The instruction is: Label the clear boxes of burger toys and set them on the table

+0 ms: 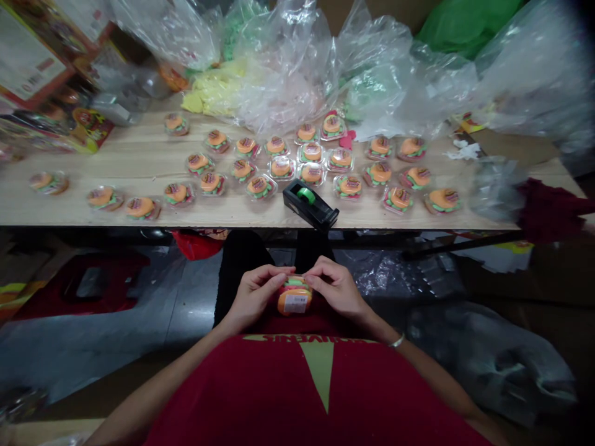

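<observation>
Close to my body, below the table edge, a toy burger in a clear plastic case [295, 301] is held between my two hands. An orange bun, green and red layers and a white barcode label show on it. My left hand [255, 291] pinches its left upper edge with thumb and forefinger. At the right upper edge, my right hand [335, 286] grips it the same way. Beyond them, a black tape dispenser [310, 207] with a green roll sits at the table's front edge. Whatever lies under the fingertips is hidden.
Several packed toy burgers [258, 187] stand in loose rows across the wooden table [106, 167]. Clear plastic bags [297, 68] with yellow and green pieces line the back. Printed boxes [46, 80] are stacked at the left. A red stool [97, 279] stands on the floor.
</observation>
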`<state>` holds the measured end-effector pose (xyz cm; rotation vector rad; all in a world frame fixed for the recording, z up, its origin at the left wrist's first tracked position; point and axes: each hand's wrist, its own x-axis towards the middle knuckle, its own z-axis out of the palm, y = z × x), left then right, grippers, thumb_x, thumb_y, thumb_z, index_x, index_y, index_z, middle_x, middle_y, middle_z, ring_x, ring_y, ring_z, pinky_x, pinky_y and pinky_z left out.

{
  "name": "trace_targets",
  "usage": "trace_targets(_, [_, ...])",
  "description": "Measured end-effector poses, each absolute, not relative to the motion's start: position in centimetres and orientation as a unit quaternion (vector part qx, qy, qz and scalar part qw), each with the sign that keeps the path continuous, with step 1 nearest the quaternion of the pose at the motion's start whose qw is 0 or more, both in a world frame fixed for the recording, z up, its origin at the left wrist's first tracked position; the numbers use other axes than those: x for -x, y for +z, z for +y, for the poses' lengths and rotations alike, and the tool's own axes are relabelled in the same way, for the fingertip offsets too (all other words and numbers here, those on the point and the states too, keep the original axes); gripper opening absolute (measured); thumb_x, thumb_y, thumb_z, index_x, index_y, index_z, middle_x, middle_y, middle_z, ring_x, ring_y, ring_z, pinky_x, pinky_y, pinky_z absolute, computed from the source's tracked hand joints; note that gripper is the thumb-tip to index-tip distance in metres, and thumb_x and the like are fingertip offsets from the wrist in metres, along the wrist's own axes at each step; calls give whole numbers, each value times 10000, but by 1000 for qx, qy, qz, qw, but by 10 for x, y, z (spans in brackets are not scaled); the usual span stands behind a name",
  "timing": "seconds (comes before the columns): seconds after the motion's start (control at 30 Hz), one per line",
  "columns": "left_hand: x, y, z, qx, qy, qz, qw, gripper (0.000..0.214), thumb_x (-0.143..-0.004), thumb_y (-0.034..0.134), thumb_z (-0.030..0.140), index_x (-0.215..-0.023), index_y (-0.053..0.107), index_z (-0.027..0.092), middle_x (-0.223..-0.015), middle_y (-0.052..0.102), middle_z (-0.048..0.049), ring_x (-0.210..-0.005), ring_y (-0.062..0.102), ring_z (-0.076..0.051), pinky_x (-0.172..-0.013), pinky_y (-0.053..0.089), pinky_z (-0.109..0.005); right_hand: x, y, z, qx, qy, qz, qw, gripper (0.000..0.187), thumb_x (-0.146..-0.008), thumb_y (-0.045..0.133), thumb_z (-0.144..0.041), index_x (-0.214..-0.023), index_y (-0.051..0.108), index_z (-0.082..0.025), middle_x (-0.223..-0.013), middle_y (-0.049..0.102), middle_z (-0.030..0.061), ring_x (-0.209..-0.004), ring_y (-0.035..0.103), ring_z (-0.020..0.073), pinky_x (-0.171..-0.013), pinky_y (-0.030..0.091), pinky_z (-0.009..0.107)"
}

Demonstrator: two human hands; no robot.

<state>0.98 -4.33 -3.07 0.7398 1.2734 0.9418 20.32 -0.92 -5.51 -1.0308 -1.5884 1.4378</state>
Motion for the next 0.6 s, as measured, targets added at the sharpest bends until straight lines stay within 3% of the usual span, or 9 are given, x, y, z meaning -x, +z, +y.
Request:
trace_targets(0.3, [-13, -28, -44, -369, 406, 567, 614, 198, -776, 666, 346, -767, 691, 150, -974, 721, -82, -878, 654, -201, -790, 502, -304, -204, -59, -8, 396, 528, -652, 373, 134, -852, 590, -213, -768, 685, -169, -690, 550, 5, -642, 516, 117, -591, 395, 246])
trace_targets(0.47, [-11, -25, -41, -420, 353, 574, 608, 246, -812, 607, 369, -848, 688, 140, -946, 710, -85, -865, 643, -199, -766, 491, -288, -220, -55, -2, 322, 571, -701, 280, 170, -868, 552, -171, -982, 678, -184, -841, 598, 26, -769, 567, 129, -681, 434, 253])
trace_targets(0.6, [-5, -19, -34, -483, 285, 541, 626, 259, -844, 558, 352, -953, 706, 170, -961, 716, -70, -869, 642, -202, -757, 487, -282, -221, -51, -4, 339, 534, -718, 290, 184, -871, 523, -141, -981, 665, -180, -837, 589, 30, -764, 565, 133, -682, 441, 261])
